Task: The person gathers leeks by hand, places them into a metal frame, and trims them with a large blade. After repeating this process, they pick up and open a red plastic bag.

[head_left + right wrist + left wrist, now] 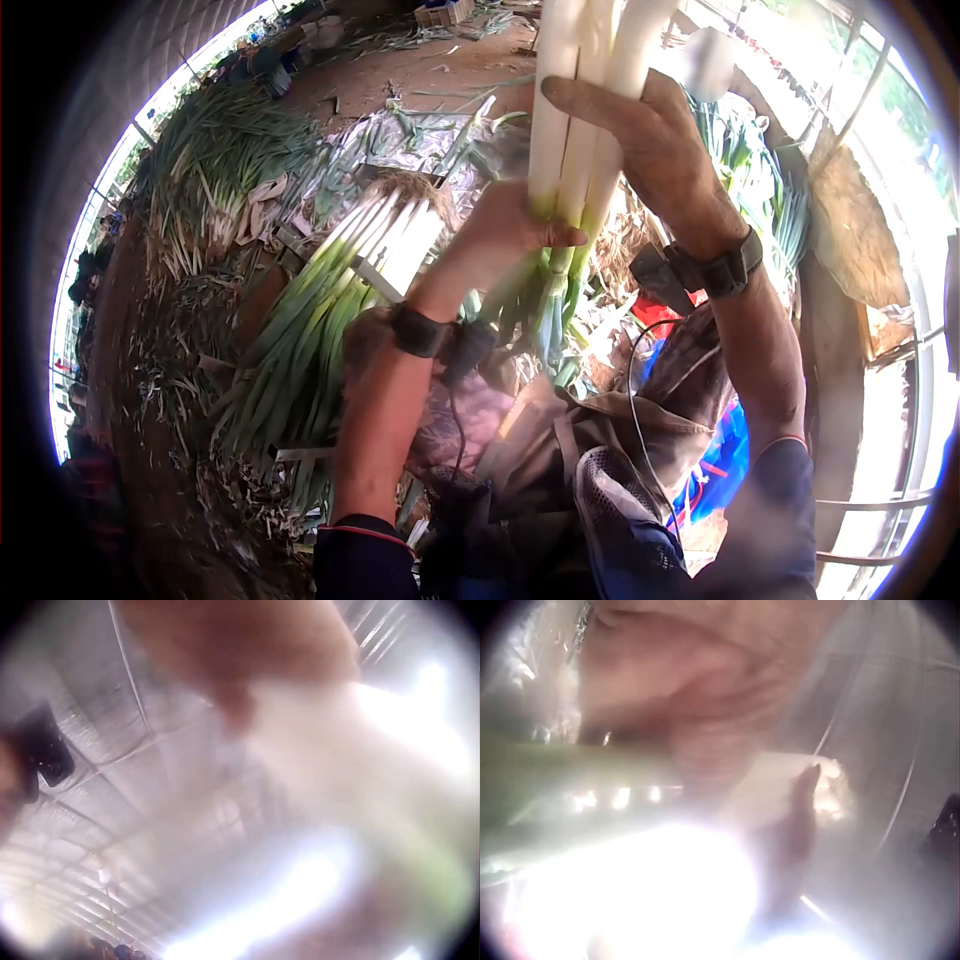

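Note:
Several thick leeks are held up together in front of the body, white stalks at the top and green leaves hanging below. The left hand grips them low, where white turns to green, with its thumb across the front. Higher up, the right hand wraps round the white part from the right side, thumb across the stalks. In the left wrist view the left hand is blurred against the pale green stalks. The right wrist view shows the right hand on the blurred white stalks.
A bundle of leeks lies on a metal-edged stand at the left. Behind it is a large leek pile on the ground. More leeks lie at the right, near a wooden board. Cut leaves and roots litter the floor.

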`<control>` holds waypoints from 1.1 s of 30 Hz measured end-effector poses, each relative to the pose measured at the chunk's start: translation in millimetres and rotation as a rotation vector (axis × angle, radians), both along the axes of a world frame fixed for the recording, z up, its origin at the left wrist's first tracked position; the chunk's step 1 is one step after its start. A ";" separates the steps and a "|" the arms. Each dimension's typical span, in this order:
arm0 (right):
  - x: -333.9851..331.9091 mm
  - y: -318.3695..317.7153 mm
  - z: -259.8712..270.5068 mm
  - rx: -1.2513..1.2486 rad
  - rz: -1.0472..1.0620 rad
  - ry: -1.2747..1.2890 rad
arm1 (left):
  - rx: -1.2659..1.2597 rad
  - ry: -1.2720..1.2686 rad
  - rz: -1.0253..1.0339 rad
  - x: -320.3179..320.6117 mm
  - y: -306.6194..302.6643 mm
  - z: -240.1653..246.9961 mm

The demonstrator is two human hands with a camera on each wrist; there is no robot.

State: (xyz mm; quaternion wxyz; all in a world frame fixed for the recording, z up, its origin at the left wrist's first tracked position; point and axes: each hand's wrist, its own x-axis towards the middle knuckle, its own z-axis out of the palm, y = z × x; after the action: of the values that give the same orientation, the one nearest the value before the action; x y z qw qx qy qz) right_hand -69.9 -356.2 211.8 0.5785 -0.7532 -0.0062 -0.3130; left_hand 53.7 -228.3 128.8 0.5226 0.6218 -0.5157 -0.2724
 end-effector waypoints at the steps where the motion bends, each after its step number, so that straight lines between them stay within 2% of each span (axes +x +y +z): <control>1: 1.7 0.3 -0.6 -0.001 -0.009 0.016 | 0.009 0.040 0.042 -5.4 2.3 -4.9; 2: 2.4 -1.0 -0.6 -0.046 -0.019 0.052 | -0.060 0.172 0.040 -10.9 3.6 -9.1; 7: 9.4 -13.5 -3.3 -0.161 -0.013 0.107 | -0.144 0.181 0.081 -14.8 7.8 -17.6; 9: 11.4 -22.5 -5.7 0.048 0.037 0.006 | -0.093 0.106 0.263 -13.8 9.0 -11.5; 11: 6.7 -27.2 -3.3 0.105 0.044 0.024 | -0.166 0.147 0.273 -12.5 8.4 -8.7; 13: 2.0 -24.7 -6.9 0.371 0.111 0.117 | -0.109 0.221 0.267 -17.2 6.4 -5.8; 14: 7.9 -19.9 -10.9 0.025 -0.070 0.287 | -0.188 0.177 0.195 -20.2 0.1 -15.6; 15: 2.8 -17.0 -13.7 0.159 0.090 0.203 | -0.186 0.150 0.132 -20.7 1.4 -19.2; 17: 3.2 -23.4 -22.3 0.308 0.163 0.159 | -0.130 0.159 0.063 -23.1 3.6 -21.7; 20: -4.3 -24.4 -33.1 0.421 0.140 0.127 | -0.185 0.276 0.038 -27.5 7.4 -19.5; 23: -15.0 -37.7 -38.2 0.356 0.266 0.003 | -0.308 0.215 0.029 -20.0 9.3 -19.2; 25: -12.4 -39.6 -44.3 0.353 0.226 -0.025 | -0.289 0.150 0.037 -14.2 11.9 -20.7; 27: -11.5 -40.4 -46.5 0.337 0.136 -0.080 | -0.202 0.049 0.388 -8.2 2.0 -25.2; 28: -12.0 -34.4 -43.0 0.338 0.136 -0.079 | -0.196 0.072 0.491 -13.0 -7.0 -25.0; 29: -12.5 -23.9 -35.5 0.334 0.052 0.085 | -0.196 0.072 0.491 -27.2 -15.0 -29.0; 30: -12.0 -19.2 -30.3 0.326 -0.032 0.246 | 0.032 -0.084 0.499 -46.1 -21.1 -35.3; 31: -1.8 -26.7 -50.9 0.390 -0.073 0.102 | 0.253 -0.249 0.501 -56.3 -22.4 -39.2; 32: -4.0 -26.1 -45.3 0.431 0.032 0.095 | 0.232 -0.263 0.498 -54.6 -18.4 -43.1; 33: -10.7 -23.4 -41.0 0.464 0.133 0.090 | 0.089 -0.176 0.352 -49.4 -13.5 -49.6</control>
State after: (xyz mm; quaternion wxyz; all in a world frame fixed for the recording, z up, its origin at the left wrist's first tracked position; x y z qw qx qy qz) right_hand -80.6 -379.6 170.8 0.7550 -0.6112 0.0421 -0.2335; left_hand 4.3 -241.8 79.2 0.4869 0.7464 -0.4302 -0.1437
